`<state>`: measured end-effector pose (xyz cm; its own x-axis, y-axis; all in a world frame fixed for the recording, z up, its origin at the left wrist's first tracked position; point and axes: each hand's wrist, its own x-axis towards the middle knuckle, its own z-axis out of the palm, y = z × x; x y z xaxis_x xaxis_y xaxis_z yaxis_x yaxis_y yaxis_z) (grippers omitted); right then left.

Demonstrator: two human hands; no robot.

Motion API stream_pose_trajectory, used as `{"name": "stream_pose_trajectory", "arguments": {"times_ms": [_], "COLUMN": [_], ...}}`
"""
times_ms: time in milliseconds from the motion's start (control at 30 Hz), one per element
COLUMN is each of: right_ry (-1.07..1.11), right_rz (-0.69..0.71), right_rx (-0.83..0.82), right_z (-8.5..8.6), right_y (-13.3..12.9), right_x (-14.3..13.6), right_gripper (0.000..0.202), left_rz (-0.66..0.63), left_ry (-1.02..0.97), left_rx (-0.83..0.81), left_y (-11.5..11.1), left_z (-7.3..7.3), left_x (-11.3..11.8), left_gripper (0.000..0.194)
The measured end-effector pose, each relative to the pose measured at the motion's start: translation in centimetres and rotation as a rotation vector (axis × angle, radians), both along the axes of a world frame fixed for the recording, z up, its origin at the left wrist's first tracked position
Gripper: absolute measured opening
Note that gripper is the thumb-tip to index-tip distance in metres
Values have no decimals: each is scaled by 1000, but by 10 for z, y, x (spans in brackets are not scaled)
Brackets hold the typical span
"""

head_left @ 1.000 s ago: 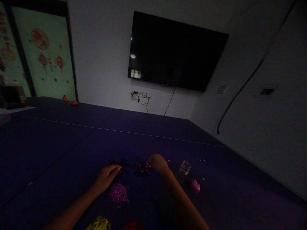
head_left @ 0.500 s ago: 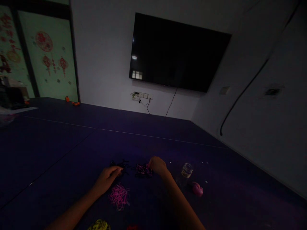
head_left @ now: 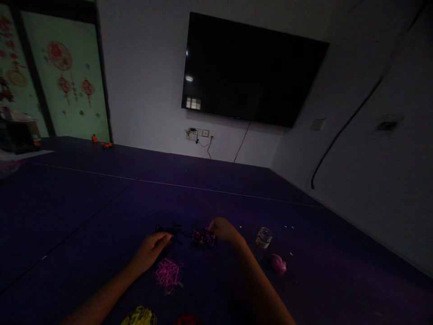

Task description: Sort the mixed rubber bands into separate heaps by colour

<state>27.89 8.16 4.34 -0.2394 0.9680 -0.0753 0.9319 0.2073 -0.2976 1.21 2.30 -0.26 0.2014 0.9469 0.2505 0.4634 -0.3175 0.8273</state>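
Note:
My left hand [head_left: 154,244] rests at the edge of a pile of black bands [head_left: 173,230], fingers drawn together; whatever lies between them is too dark to tell. At a mixed pile of pink and black bands [head_left: 202,238], my right hand [head_left: 221,228] has its fingers closed at the pile's right edge, and its fingertips are partly hidden. A heap of pink bands [head_left: 168,274] lies below my left hand. Yellow bands [head_left: 140,316] and something red [head_left: 188,319] show at the bottom edge.
Right of my right arm are a clear glass jar [head_left: 264,237] and a pink rounded object [head_left: 278,264]. Small white bits lie beyond them on the dark blue surface [head_left: 101,194]. Orange items [head_left: 106,145] sit far left, and a television [head_left: 252,70] hangs on the wall.
My right hand has shifted slightly up and left at the mixed pile. My left hand stays by the black bands. The view has tilted down slightly.

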Motion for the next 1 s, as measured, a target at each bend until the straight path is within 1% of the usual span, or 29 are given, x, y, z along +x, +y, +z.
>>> {"name": "stream_pose_trajectory", "arguments": {"times_ms": [100,200,367,433,567,633,700,767,867,1000], "right_ry": [-5,-55,-197,-266,-406,-417,-415,-398,-334,-184], "right_rz": [63,121,123,130,194,254,317,344,317,306], "right_rx": [21,70,171,228,372,393,378,360,360,317], "right_z": [5,11,25,32,42,41,38,33,28,31], "right_y": [-4,-12,-25,-29,-35,-36,-36,-35,-33,-34], "right_x": [-4,-14,-38,-44,-49,-50,-52,-53,-52,-50], "right_gripper": [24,23,30,32,26,23,22,22,19,18], "left_rz": [0,0,3,9,13,9,2,-4,-7,-5], "left_ry": [-6,-6,-13,-15,-14,-18,-17,-14,-15,-31], "left_rx": [3,0,-1,-3,-8,-5,-2,1,4,-3], "left_y": [0,0,2,3,4,3,2,2,3,3], "left_z": [0,-1,-3,-4,-5,-4,-2,-1,-3,-4], "left_x": [0,0,-1,-1,0,0,0,0,-1,-1], "left_gripper": [42,39,38,40,43,43,41,39,37,38]}}
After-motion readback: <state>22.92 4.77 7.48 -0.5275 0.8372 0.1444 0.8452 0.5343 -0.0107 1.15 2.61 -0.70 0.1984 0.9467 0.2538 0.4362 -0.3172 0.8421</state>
